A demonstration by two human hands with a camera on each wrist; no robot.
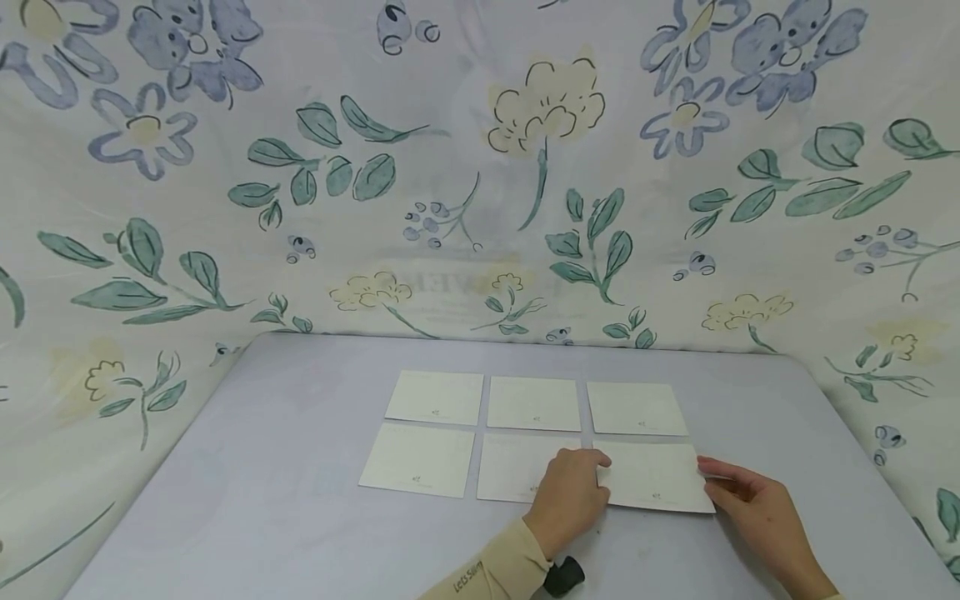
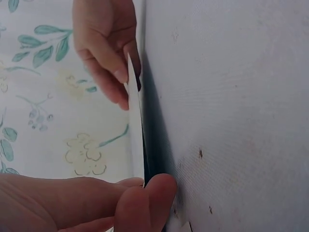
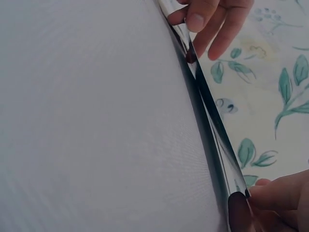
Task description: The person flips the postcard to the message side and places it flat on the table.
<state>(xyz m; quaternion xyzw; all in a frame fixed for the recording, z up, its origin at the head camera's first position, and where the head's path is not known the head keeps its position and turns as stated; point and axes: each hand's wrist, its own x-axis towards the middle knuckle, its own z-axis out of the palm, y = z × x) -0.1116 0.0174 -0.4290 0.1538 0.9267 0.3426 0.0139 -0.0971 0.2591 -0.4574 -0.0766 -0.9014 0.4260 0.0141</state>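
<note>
A white card (image 1: 652, 475) with a tiny mark near its lower edge lies at the front right of a group of similar cards. My left hand (image 1: 567, 500) pinches its left edge, with the wrist across the neighbouring front middle card (image 1: 510, 467). On the opposite side, my right hand (image 1: 765, 517) grips the right edge between thumb and fingers. Seen edge-on in the left wrist view, the card (image 2: 136, 125) is lifted slightly off the table and casts a shadow. Its dark, glossy underside (image 3: 215, 116) shows in the right wrist view.
Three cards form the back row, including the back right card (image 1: 636, 408). The front left card (image 1: 418, 460) lies flat. They rest on a pale table (image 1: 247, 500), with a floral cloth (image 1: 465, 108) hanging behind and at the sides.
</note>
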